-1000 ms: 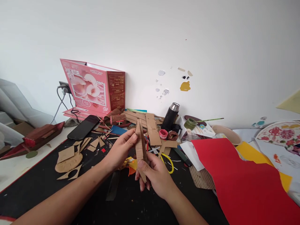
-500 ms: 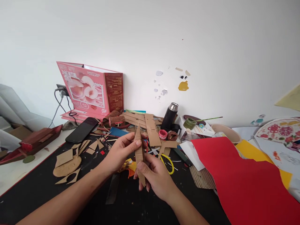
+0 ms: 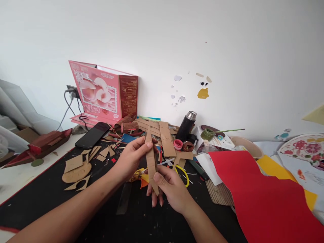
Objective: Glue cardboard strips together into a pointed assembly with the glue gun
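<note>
Between my two hands is a long, narrow cardboard piece (image 3: 151, 162) with a pointed top, held upright over the black work surface. My left hand (image 3: 135, 153) grips its upper part, the thumb pressed on the front face. Lower down, my right hand (image 3: 170, 187) pinches it with the thumb in front and fingers behind. Part of the piece's back is hidden by my fingers. Just beyond my hands lie a yellow-handled pair of scissors (image 3: 186, 177), partly covered, and a yellow and orange tool (image 3: 141, 177) whose kind I cannot make out.
Cardboard scraps (image 3: 76, 168) and a phone (image 3: 93, 135) lie to the left, near a red-brown model boat (image 3: 45, 145). Behind stand a pink box (image 3: 101, 91) and a black thermos (image 3: 186, 125). Open paint jars (image 3: 178, 144) sit nearby. Red paper (image 3: 263, 192) covers the right side.
The view has shifted slightly, so the scene sits a little further right. The cardboard piece has tilted, its lower end swinging to the right. Both hands keep their hold.
</note>
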Motion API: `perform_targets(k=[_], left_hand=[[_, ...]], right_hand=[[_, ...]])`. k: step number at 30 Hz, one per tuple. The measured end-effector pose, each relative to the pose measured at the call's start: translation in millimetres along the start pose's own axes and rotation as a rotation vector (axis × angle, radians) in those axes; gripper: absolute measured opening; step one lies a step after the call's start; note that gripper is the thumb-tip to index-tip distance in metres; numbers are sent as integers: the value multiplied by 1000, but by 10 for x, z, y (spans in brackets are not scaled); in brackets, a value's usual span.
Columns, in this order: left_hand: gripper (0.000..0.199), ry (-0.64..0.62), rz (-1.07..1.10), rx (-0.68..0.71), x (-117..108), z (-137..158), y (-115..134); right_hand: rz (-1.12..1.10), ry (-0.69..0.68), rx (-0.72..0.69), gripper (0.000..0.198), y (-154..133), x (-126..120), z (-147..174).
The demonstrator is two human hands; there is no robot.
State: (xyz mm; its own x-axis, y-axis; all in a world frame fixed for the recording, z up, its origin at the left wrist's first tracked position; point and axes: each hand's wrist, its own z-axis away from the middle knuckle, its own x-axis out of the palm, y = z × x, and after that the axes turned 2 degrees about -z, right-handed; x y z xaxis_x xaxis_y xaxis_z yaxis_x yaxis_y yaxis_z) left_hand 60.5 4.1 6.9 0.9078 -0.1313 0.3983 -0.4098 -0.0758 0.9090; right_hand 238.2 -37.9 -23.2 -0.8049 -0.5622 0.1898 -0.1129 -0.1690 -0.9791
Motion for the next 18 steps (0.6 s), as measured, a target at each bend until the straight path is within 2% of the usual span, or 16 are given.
perform_targets(k=[3,12,18], left_hand=[[51,60,55,-12,9,-20,19],[51,103,97,-81,24,-31,0],[51,141,147,-60,22,-69,29]], right_hand=[[-4,16,16,68,14,-8,-7],[-10,5,31,69,-23,-8,-5],[-65,-9,43,67,-22,-10,-1]])
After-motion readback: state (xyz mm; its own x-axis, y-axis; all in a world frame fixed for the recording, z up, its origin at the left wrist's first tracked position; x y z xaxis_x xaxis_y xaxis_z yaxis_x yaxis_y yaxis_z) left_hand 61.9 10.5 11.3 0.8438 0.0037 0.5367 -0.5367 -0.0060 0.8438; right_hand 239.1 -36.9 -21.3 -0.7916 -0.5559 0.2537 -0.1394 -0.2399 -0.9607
